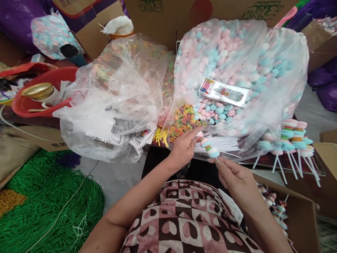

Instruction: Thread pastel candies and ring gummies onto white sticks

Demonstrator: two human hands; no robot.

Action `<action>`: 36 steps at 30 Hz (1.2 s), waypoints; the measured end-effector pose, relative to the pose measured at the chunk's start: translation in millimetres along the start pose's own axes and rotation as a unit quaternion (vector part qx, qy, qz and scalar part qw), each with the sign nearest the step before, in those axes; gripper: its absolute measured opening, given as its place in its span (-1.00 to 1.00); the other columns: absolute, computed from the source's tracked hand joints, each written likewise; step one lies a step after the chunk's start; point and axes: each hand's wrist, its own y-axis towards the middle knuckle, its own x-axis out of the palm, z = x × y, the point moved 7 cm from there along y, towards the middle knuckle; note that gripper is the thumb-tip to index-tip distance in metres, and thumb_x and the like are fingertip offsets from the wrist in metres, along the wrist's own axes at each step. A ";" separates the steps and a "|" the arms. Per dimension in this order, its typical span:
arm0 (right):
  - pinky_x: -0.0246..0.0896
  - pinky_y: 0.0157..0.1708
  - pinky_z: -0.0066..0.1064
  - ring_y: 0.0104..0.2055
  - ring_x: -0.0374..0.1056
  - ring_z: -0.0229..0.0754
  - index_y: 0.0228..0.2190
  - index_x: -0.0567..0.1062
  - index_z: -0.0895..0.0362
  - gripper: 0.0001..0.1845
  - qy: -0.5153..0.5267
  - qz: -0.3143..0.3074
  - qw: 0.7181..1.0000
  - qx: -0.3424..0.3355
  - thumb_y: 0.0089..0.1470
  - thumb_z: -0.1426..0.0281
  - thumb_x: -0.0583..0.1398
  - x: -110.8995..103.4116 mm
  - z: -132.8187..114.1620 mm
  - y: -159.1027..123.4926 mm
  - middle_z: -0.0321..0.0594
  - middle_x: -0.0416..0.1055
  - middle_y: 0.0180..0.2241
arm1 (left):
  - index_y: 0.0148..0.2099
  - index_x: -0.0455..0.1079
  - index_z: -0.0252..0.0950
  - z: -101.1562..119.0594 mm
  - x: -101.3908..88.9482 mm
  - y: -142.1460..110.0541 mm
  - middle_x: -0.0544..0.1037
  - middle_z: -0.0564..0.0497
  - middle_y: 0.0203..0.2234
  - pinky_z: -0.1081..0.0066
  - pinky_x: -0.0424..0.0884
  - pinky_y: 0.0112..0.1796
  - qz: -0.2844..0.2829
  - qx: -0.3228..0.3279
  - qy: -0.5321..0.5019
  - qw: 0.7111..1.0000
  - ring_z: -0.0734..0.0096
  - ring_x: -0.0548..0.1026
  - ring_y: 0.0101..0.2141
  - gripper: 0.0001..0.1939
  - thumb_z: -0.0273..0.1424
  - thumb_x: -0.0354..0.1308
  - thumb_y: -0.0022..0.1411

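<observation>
In front of my body is a candy skewer point(206, 144), a white stick threaded with pink, white and blue marshmallows and small coloured ring candies. It slants up to the left. My right hand point(234, 175) pinches the bare lower end of the stick. At the upper end, my left hand point(185, 147) closes thumb and fingers round the top pink marshmallow point(199, 134); its fingers partly hide that end. Just beyond the left hand lie loose ring candies point(181, 121) and pink and blue marshmallows point(219, 110). White sticks point(221, 143) lie bundled behind the skewer.
A big clear bag of marshmallows point(263, 66) stands at the back right, printed packets point(223, 92) on it. Finished skewers point(295, 137) rest at the table's right edge. A crumpled plastic bag point(110, 91) and red basin point(18, 102) are left. An open carton point(302, 214) sits lower right.
</observation>
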 end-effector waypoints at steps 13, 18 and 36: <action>-0.29 -0.66 -0.48 -0.68 -0.13 -0.38 -0.25 0.52 0.21 -0.46 0.069 -0.021 0.997 -0.014 0.06 -0.03 0.15 26.3 3.0 6.5 -0.49 -0.04 -0.72 | 0.08 0.47 -0.22 3.1 -4.6 -3.5 0.55 -0.07 0.03 0.28 0.27 0.14 0.015 -0.074 -0.052 0.996 0.28 0.47 0.06 -0.65 -0.31 0.01 0.34; -0.15 -0.60 -0.47 -0.66 -0.01 -0.36 -0.30 0.52 0.20 -0.51 0.065 -0.025 0.996 -0.048 0.10 0.00 0.12 24.1 -4.9 10.6 -0.46 0.07 -0.73 | 0.17 0.38 -0.25 7.2 -9.4 -3.3 0.50 -0.10 0.08 0.30 0.28 0.13 0.036 -0.087 -0.038 0.995 0.29 0.44 0.08 -0.57 -0.21 0.00 0.35; -0.03 -0.53 -0.45 -0.63 0.05 -0.33 -0.33 0.53 0.17 -0.55 0.061 0.060 0.988 -0.131 0.14 0.04 0.10 -22.4 -15.2 -24.1 -0.43 0.17 -0.73 | 0.37 -0.01 -0.20 32.4 -9.6 -19.7 0.35 -0.17 0.21 0.19 0.37 0.09 0.007 -0.021 0.025 0.999 0.24 0.46 0.07 -0.41 -0.14 -0.08 0.38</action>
